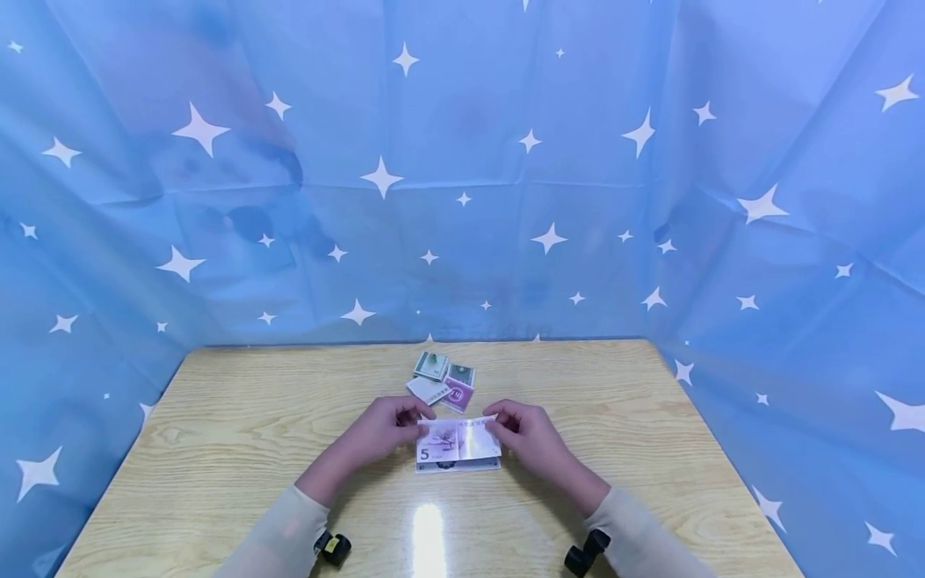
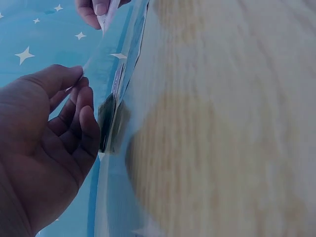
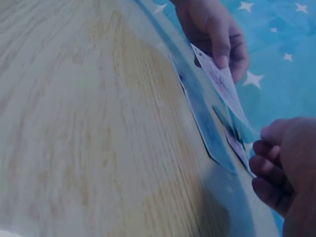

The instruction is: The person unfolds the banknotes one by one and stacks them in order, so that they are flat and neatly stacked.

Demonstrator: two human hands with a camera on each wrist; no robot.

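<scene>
A pale purple banknote [image 1: 439, 443] marked 5 is held by both hands, raised above the table. My left hand [image 1: 390, 429] pinches its left edge between thumb and fingers. At the other end my right hand [image 1: 526, 433] pinches the upper right corner, as the right wrist view shows too. Under the raised note another banknote [image 1: 470, 465] lies flat on the wood, mostly covered in the head view. In the left wrist view the left hand [image 2: 54, 128] has its thumb and index finger together on the note's edge, the other fingers loosely curled.
Beyond the hands sits a loose group of folded notes: a green one [image 1: 432, 366], a darker one [image 1: 462, 374], a whitish one [image 1: 428, 390] and a purple one [image 1: 458, 395]. The wooden table [image 1: 253, 425] meets a blue star-patterned curtain [image 1: 462, 273] at its far edge.
</scene>
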